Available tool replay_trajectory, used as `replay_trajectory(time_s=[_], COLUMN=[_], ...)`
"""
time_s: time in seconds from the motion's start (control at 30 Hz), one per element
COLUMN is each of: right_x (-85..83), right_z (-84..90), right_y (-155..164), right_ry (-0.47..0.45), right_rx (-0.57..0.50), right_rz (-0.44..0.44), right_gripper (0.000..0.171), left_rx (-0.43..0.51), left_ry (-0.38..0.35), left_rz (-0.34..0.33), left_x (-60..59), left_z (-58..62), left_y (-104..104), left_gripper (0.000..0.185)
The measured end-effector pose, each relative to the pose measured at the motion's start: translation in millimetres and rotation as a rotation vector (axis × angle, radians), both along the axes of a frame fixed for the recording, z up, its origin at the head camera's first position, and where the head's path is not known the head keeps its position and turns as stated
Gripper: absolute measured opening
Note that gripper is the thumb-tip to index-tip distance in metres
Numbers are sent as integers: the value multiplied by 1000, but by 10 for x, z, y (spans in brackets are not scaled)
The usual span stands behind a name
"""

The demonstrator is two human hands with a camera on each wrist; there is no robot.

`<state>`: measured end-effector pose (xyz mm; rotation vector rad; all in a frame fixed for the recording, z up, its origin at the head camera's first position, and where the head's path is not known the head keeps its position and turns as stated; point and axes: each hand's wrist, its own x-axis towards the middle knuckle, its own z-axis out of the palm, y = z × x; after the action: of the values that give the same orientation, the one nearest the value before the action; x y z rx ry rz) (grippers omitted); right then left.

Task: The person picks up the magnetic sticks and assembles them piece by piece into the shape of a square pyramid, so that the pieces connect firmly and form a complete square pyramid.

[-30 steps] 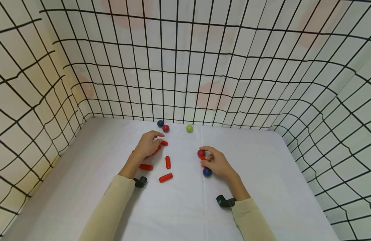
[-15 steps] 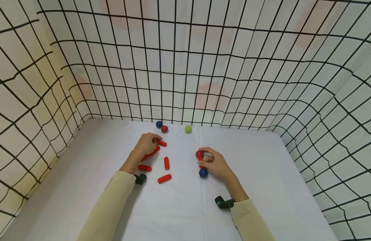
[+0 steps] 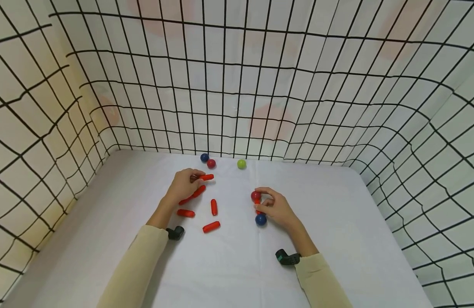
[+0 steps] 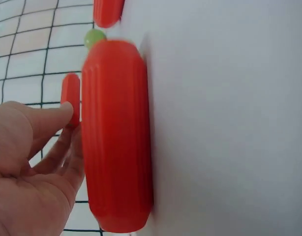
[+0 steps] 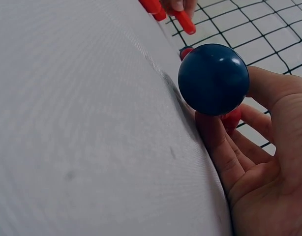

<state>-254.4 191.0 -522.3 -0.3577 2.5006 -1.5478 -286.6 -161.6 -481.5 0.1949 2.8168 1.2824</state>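
My left hand (image 3: 184, 185) pinches one end of a red ribbed rod (image 3: 207, 177) between thumb and fingers. In the left wrist view that rod (image 4: 71, 93) sticks up from the fingertips, behind a larger-looking red rod lying near the camera. My right hand (image 3: 276, 208) holds a joined piece: a red rod (image 3: 258, 207) with a red ball (image 3: 256, 196) at the far end and a blue ball (image 3: 261, 220) at the near end. The right wrist view has the blue ball (image 5: 214, 79) in front, covering most of the rod.
Several red rods, among them one upright-lying rod (image 3: 214, 207) and a slanted rod (image 3: 211, 226), lie on the white cloth between the hands. Near the back mesh stand a blue ball (image 3: 204, 158), a red ball (image 3: 211, 164) and a green ball (image 3: 241, 164). Black wire mesh (image 3: 237, 90) surrounds the table.
My left hand has taken hold of the red rod, which has turned and shifted slightly away from the others. The right hand keeps the ball-and-rod piece in nearly the same place.
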Motion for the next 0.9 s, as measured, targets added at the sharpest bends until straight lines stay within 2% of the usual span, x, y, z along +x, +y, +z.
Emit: replay_trajectory(time_s=[0.27, 0.37, 0.73, 0.9], right_x=[8, 19, 38, 59], right_z=[13, 22, 19, 26], right_y=[13, -2, -85, -109], right_ry=[9, 9, 20, 24], right_rx=[-18, -27, -22, -6], right_rz=[5, -3, -32, -57], right_gripper=[53, 53, 54, 53], left_rx=[63, 64, 78, 62], left_ry=[50, 44, -30, -19], left_rz=[-45, -71, -137, -168], left_x=[151, 183, 208, 203], left_z=[8, 18, -20, -46], left_y=[155, 245, 562, 658], left_gripper=[27, 26, 24, 23])
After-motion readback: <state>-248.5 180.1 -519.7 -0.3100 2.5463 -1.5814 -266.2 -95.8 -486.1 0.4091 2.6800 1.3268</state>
